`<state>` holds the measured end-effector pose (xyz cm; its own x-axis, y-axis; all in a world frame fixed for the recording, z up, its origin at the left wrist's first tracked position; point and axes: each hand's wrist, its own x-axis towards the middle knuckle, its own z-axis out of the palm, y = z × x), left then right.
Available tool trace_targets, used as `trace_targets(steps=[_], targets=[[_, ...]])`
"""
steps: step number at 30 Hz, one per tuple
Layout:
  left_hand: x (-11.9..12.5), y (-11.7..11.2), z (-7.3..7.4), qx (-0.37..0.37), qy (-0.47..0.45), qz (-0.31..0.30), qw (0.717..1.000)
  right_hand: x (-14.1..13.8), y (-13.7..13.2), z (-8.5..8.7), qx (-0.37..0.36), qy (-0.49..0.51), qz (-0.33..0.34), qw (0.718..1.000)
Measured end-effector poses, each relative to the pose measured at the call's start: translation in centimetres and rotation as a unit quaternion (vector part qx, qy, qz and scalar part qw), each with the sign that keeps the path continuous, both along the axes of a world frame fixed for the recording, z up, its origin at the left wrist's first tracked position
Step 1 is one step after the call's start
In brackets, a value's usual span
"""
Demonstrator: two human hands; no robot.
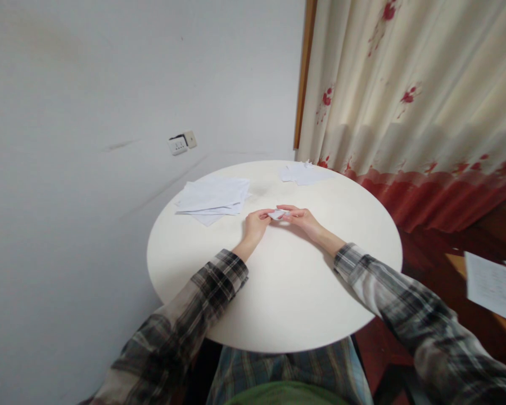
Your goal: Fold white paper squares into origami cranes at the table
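Observation:
Between my two hands is a small folded piece of white paper, held just above the middle of the round white table. My left hand pinches its left end with thumb and fingers. On the other side, my right hand grips the right end, its fingers partly covering the paper. The exact shape of the folds is too small to make out.
A stack of white paper sheets lies at the table's back left. More white paper pieces rest near the back edge. A wall socket and a flowered curtain are behind. Written sheets lie on furniture at right.

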<state>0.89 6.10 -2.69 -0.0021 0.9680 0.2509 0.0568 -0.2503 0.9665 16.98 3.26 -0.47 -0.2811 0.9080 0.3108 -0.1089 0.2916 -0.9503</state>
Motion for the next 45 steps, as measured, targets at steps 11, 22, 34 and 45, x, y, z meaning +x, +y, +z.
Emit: trace_targets(steps=[11, 22, 34, 45], targets=[[-0.2, 0.1, -0.2, 0.002, 0.012, 0.000, 1.000, -0.1, 0.3, -0.4, 0.007, 0.026, -0.011, 1.000], [-0.3, 0.4, -0.3, 0.013, 0.061, 0.006, 0.998, -0.2, 0.4, -0.6, 0.007, 0.044, -0.018, 0.999], [-0.2, 0.2, -0.1, 0.098, 0.155, 0.022, 0.983, 0.1, 1.3, -0.9, -0.041, 0.061, -0.084, 0.994], [0.8, -0.2, 0.4, 0.013, -0.042, -0.089, 0.995, 0.0, 1.0, -1.2, -0.090, -0.004, -0.030, 0.996]])
